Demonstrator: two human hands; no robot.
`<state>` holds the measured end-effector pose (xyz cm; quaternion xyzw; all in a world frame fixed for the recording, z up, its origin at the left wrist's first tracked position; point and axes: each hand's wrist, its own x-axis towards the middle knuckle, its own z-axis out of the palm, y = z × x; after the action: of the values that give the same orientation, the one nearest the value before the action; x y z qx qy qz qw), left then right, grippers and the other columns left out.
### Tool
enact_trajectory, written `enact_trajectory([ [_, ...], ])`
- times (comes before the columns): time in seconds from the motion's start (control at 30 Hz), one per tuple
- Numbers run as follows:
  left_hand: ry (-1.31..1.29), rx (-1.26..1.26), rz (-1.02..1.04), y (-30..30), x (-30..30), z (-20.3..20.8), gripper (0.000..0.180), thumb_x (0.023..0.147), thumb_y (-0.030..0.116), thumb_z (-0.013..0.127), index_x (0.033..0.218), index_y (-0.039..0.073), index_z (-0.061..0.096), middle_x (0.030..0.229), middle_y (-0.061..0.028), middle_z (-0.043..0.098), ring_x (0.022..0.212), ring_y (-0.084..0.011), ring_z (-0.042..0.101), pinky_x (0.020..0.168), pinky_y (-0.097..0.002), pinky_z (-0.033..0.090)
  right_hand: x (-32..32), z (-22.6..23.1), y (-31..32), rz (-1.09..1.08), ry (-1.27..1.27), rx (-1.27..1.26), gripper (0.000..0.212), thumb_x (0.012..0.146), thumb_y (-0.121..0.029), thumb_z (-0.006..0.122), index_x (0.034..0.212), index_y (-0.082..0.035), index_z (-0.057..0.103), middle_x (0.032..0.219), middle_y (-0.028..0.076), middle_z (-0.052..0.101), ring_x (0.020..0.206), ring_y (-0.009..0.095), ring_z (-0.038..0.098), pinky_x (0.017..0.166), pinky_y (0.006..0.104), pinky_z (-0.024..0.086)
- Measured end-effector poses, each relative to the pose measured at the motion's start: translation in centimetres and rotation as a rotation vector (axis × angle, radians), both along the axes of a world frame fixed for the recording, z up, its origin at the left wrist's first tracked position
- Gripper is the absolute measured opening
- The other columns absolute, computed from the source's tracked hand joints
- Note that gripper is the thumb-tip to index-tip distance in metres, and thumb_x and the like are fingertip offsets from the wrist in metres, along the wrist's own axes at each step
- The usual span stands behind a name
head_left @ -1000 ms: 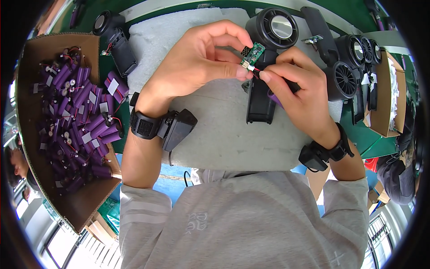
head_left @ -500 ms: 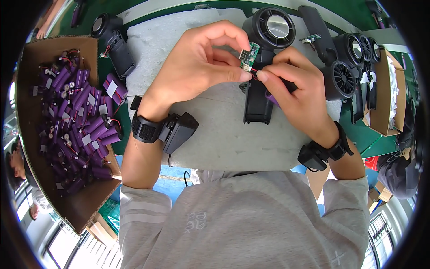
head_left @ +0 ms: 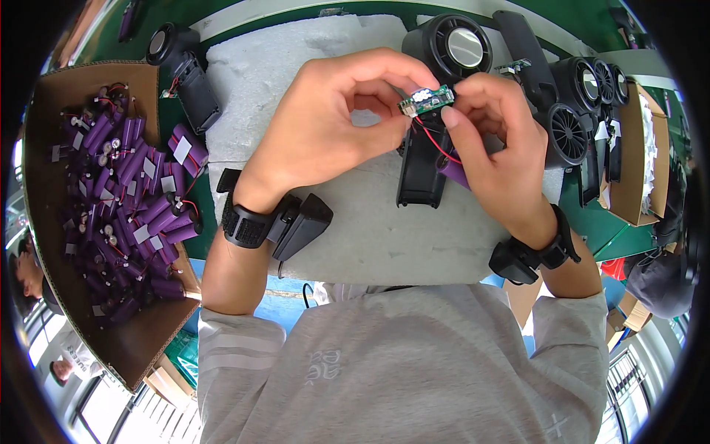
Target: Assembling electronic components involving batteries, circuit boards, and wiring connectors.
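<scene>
A small green circuit board (head_left: 427,102) is raised over the mat, tilted slightly, between my two hands. My left hand (head_left: 336,122) is closed around its left end, thumb below and fingertips above. The thumb and fingers of my right hand (head_left: 497,137) close on its right end. Red and black wires (head_left: 436,140) run from the board's white connector to a purple battery cell (head_left: 453,172), partly hidden beneath my right hand. Under both hands lies a black handheld fan (head_left: 425,174), its round head away from me and its open handle toward me.
On the left, a cardboard box (head_left: 44,222) holds many purple battery cells with wires. Another fan body (head_left: 196,96) lies beside it. More black fans (head_left: 566,132) crowd the right side, near a second cardboard box (head_left: 629,163). A pale foam mat (head_left: 355,237) covers the bench before me.
The circuit board has turned from near upright to almost level, shifting slightly right. My right fingers have moved from the wires to the board's right end. More of the battery cell shows.
</scene>
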<state>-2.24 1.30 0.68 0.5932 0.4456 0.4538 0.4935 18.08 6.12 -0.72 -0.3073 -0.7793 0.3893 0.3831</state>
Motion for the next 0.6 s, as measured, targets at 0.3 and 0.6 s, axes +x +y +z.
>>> enact_trajectory([
  [0.3, 0.159, 0.087, 0.024, -0.05, 0.1, 0.06, 0.042, 0.079, -0.014, 0.06, 0.118, 0.0, 0.064, 0.105, -0.0056, 0.066, 0.088, -0.0123, 0.064, 0.08, -0.0265, 0.055, -0.42, 0.79, -0.43, -0.03, -0.086, -0.036, 0.037, 0.079, 0.005, 0.075, 0.112, -0.003, 0.059, 0.084, 0.002, 0.062, 0.069, 0.003, 0.059, 0.057, 0.0168, 0.047],
  [0.6, 0.062, 0.006, 0.172, -0.27, 0.73, 0.15, 0.025, 0.08, -0.004, 0.069, 0.105, -0.001, 0.07, 0.086, -0.0077, 0.071, 0.077, -0.0109, 0.067, 0.072, -0.0247, 0.056, -0.24, -0.01, -0.28, -0.025, -0.022, -0.039, 0.039, 0.08, 0.004, 0.075, 0.115, -0.003, 0.06, 0.083, 0.001, 0.061, 0.068, 0.003, 0.059, 0.056, 0.0162, 0.047],
])
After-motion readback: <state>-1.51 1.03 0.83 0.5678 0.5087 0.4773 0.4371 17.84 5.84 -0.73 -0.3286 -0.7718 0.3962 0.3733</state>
